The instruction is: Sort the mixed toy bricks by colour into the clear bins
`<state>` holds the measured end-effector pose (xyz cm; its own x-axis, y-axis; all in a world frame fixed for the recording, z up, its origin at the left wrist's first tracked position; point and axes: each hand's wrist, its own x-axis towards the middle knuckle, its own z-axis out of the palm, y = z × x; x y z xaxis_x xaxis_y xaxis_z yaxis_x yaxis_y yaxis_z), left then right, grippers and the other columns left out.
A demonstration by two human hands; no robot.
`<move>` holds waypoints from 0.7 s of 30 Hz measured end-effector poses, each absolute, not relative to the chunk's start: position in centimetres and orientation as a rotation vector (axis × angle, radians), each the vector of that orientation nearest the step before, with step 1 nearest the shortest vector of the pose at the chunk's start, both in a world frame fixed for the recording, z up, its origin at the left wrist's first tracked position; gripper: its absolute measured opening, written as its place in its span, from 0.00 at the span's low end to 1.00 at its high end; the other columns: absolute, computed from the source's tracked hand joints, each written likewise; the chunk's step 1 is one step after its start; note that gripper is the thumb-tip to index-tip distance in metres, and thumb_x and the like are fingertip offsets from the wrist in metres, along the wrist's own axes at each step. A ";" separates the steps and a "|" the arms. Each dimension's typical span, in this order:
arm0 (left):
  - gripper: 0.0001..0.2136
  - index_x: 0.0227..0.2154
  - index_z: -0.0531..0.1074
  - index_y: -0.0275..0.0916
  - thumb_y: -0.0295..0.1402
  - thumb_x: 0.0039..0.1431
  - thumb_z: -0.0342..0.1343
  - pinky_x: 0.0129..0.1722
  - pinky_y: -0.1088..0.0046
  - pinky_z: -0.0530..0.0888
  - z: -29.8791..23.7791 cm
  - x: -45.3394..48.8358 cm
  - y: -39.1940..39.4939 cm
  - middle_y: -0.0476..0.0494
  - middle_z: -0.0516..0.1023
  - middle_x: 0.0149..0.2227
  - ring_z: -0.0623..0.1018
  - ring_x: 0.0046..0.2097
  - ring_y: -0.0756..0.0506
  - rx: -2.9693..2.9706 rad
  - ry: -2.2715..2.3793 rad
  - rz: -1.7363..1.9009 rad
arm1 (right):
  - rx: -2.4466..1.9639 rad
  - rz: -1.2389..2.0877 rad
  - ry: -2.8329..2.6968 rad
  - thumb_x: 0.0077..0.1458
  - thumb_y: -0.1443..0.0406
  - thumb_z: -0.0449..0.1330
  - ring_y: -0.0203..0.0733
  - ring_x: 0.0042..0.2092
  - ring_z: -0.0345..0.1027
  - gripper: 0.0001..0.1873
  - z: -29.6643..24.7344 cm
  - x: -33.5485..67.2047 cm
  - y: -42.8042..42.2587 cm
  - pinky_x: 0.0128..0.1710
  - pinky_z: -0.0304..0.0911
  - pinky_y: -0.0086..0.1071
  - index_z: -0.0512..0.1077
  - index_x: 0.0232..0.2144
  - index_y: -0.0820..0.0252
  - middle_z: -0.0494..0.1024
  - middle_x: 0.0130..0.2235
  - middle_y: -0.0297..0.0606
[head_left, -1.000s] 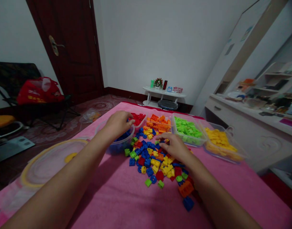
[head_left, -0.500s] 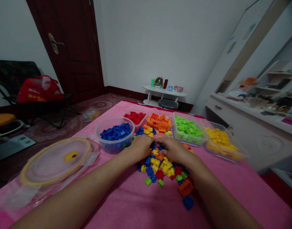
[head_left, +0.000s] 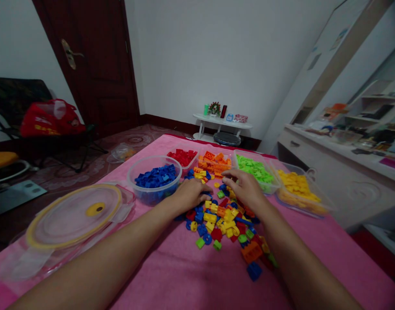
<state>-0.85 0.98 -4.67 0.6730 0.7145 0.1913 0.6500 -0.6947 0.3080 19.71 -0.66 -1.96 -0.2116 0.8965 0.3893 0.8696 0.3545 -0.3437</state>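
A loose heap of mixed-colour toy building blocks [head_left: 228, 221] lies on the pink cloth. Over its left side, my left hand [head_left: 191, 193] is curled, thumb and fingers around a blue building block [head_left: 207, 196] that is partly hidden. My right hand [head_left: 245, 186] hovers over the far right side of the heap, thumb and fingers apart, with nothing visible between them. A round clear bowl of blue blocks [head_left: 156, 176] stands just left of my left hand. Behind my right hand is a clear container of green blocks [head_left: 253, 168].
Clear containers of red blocks [head_left: 182, 157], orange blocks [head_left: 215, 161] and yellow blocks [head_left: 294, 186] complete the row. Clear lids [head_left: 71, 215], the round one yellow-rimmed, are stacked at the left. A white drawer unit [head_left: 313, 159] stands right of the pink-covered table [head_left: 191, 275].
My hands were close together over the heap and have drawn apart. The right one moved right and opened, the left shifted slightly, and more blocks show between them.
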 end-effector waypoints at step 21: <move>0.13 0.42 0.76 0.43 0.30 0.54 0.55 0.41 0.68 0.69 -3.6 -0.3 0.4 0.41 0.78 0.38 0.76 0.42 0.41 2.737 1.116 0.530 | -2.024 -0.261 -2.408 0.53 0.65 0.55 0.50 0.42 0.72 0.17 -3.4 18.3 -1.4 0.37 0.60 0.35 0.70 0.46 0.56 0.77 0.42 0.46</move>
